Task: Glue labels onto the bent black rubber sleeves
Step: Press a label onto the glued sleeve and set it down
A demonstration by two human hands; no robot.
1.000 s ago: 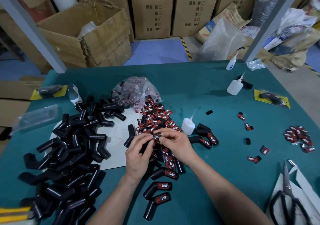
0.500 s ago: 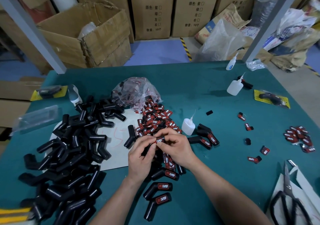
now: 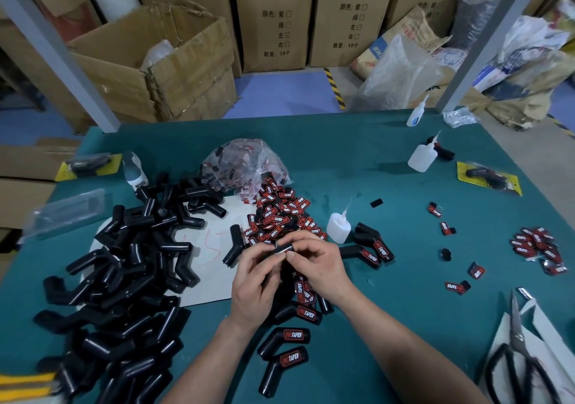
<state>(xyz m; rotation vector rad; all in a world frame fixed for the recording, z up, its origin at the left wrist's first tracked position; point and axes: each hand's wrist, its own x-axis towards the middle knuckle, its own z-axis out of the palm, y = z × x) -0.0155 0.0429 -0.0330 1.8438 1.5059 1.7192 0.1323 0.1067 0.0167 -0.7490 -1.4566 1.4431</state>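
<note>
The left hand [image 3: 255, 282] and right hand [image 3: 323, 266] together pinched a small black piece [image 3: 281, 249]; few labelled sleeves [image 3: 291, 335] lay beside them, while the large bare-sleeve pile [image 3: 124, 279] leftward awaited labels.

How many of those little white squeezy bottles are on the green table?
3. One bottle stands right of the label pile; a second sits further back right; a third is at the table's far edge. Others may hide under piles.

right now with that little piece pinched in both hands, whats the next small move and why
Probably free the right hand and take the glue bottle just beside it: the left hand also pinches the small black piece.
</note>
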